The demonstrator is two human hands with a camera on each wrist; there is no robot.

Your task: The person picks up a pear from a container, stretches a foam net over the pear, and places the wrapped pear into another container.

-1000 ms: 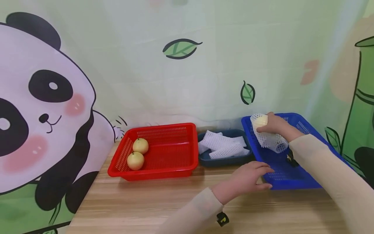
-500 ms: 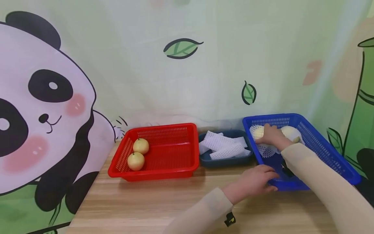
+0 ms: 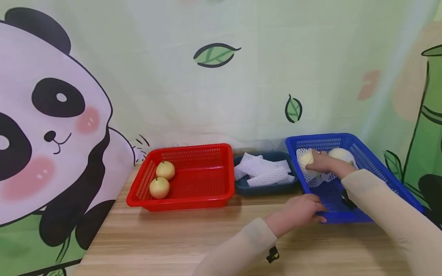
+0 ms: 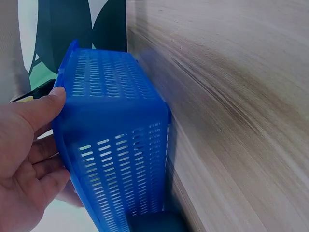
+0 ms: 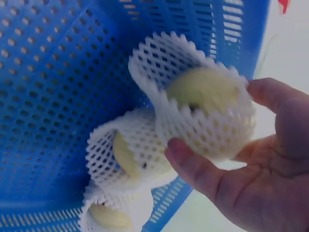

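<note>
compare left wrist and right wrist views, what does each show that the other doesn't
Only the left wrist view shows the wooden table, the left grip touching the rim of the blue basket, and a bit of the dark tray.

Only the right wrist view shows three pale fruits in white foam nets, one in the right grip.

Both share the blue basket.

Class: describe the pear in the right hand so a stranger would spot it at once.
Start at the blue basket, at the right of the head view. In its far-left corner is a pear in a white foam net. Unlike the netted neighbours beside it, this one is gripped by the right hand.
</note>
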